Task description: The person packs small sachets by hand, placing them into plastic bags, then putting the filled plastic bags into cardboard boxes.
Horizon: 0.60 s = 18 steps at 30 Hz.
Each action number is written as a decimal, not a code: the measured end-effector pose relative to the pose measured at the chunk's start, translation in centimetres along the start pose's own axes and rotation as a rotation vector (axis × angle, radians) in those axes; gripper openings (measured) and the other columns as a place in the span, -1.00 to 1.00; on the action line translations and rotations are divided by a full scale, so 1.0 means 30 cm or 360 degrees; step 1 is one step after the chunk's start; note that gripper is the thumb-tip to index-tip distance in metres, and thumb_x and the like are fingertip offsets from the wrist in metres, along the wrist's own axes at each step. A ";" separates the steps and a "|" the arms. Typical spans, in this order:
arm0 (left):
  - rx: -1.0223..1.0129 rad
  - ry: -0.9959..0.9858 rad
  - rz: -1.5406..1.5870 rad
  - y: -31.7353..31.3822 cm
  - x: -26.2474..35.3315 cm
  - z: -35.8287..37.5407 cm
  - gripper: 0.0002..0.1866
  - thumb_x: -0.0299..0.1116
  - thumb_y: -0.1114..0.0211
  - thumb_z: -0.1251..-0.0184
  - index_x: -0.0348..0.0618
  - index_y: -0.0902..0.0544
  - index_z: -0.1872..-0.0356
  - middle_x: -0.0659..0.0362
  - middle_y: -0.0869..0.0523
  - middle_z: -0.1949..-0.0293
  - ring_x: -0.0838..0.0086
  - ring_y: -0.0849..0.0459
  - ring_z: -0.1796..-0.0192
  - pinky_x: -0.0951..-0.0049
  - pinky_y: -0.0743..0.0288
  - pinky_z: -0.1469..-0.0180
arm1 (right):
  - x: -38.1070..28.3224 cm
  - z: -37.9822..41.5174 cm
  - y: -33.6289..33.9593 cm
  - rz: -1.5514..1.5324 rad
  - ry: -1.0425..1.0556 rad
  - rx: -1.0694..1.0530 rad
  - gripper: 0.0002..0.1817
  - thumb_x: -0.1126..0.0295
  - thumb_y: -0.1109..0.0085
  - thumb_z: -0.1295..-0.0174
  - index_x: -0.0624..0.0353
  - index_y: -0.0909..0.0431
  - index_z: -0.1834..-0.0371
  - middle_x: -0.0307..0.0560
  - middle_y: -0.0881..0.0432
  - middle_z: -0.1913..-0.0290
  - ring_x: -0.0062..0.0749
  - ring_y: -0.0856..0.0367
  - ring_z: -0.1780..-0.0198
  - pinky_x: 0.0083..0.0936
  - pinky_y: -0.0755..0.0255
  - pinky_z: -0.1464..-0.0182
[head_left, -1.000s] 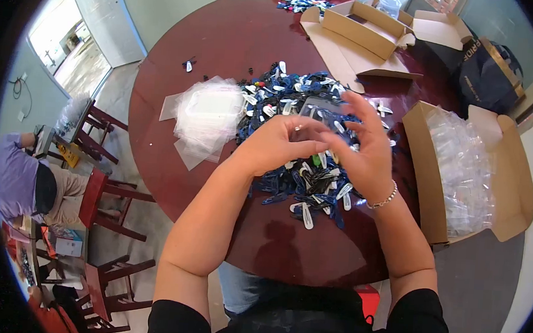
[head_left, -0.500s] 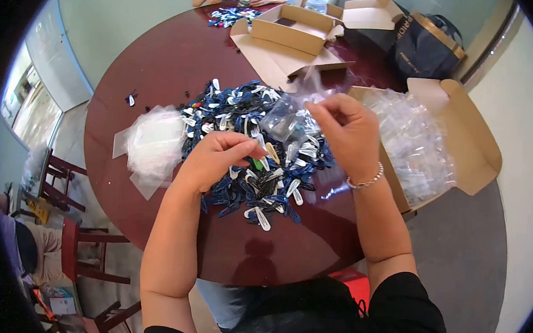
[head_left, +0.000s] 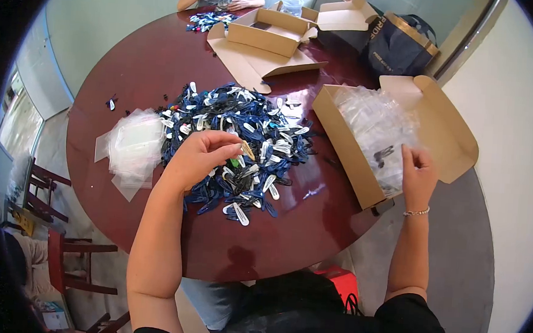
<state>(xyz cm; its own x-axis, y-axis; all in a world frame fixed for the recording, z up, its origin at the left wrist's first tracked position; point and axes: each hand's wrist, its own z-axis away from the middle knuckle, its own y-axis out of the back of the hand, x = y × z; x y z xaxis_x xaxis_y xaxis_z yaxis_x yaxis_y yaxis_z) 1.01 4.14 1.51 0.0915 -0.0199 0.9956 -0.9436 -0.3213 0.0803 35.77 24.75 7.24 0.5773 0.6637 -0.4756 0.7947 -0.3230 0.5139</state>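
A large heap of snap hair clips, mostly navy, black and white, lies on the round dark red table. Over the heap, my left hand has its thumb and fingers closed at the upper end of a gold hair clip. Beside the gold clip, a bit of green shows. On the right, my right hand pinches the edge of a clear plastic bag with dark hair clips inside. This bag is above the open cardboard box, which holds many clear bags.
A stack of flat clear bags lies left of the heap. Further back are an opened cardboard box, a dark tote bag and another person's hands near a smaller clip pile. Chairs stand at left.
My right hand has carried the plastic bag from over the heap to the box on the right. My left hand has stayed by the gold clip. The whole view has shifted somewhat.
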 end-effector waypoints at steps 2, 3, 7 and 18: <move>-0.0030 0.0002 -0.0078 -0.001 -0.011 -0.007 -0.71 -0.28 -0.23 -0.37 -0.24 -0.65 0.01 0.19 -0.76 0.19 0.59 -0.69 0.13 0.57 -0.53 0.11 | 0.055 0.028 -0.016 0.0087 0.0093 0.0022 -0.80 0.35 -0.32 -0.20 0.28 -0.60 0.37 -0.27 -0.52 0.52 -0.63 -0.43 0.48 -0.63 -0.36 0.36; -0.0020 0.0011 -0.0098 -0.006 -0.012 -0.005 -0.71 -0.28 -0.23 -0.37 -0.23 -0.65 0.00 0.20 -0.75 0.19 0.59 -0.69 0.14 0.57 -0.52 0.11 | 0.074 0.039 -0.018 0.0169 0.0189 0.0028 -0.81 0.36 -0.32 -0.18 0.29 -0.61 0.31 -0.20 -0.56 0.49 -0.57 -0.48 0.47 -0.60 -0.40 0.34; -0.0008 0.0054 -0.0027 -0.012 -0.018 -0.006 -0.70 -0.28 -0.28 -0.31 -0.25 -0.67 0.05 0.24 -0.75 0.23 0.65 -0.65 0.20 0.60 -0.47 0.17 | 0.081 0.061 -0.019 0.0428 0.0437 0.0176 -0.81 0.40 -0.30 -0.18 0.29 -0.61 0.22 -0.11 -0.62 0.40 -0.48 -0.55 0.43 -0.55 -0.45 0.28; 0.0143 0.0017 -0.0044 0.016 -0.030 -0.010 -0.72 -0.24 -0.24 -0.36 -0.19 -0.66 0.03 0.25 -0.75 0.21 0.61 -0.69 0.13 0.63 -0.49 0.14 | 0.130 0.039 -0.029 0.0431 -0.0194 -0.0536 -0.65 0.43 -0.27 -0.16 0.27 -0.54 -0.03 0.06 -0.68 0.12 -0.21 -0.67 0.12 -0.38 -0.50 -0.02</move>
<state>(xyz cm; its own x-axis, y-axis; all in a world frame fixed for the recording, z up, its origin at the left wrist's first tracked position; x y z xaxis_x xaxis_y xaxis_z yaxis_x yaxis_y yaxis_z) 0.38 4.29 0.65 0.1132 0.0003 0.9936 -0.9084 -0.4050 0.1036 37.55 26.83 4.11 0.7899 0.4947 -0.3623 0.5182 -0.2227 0.8257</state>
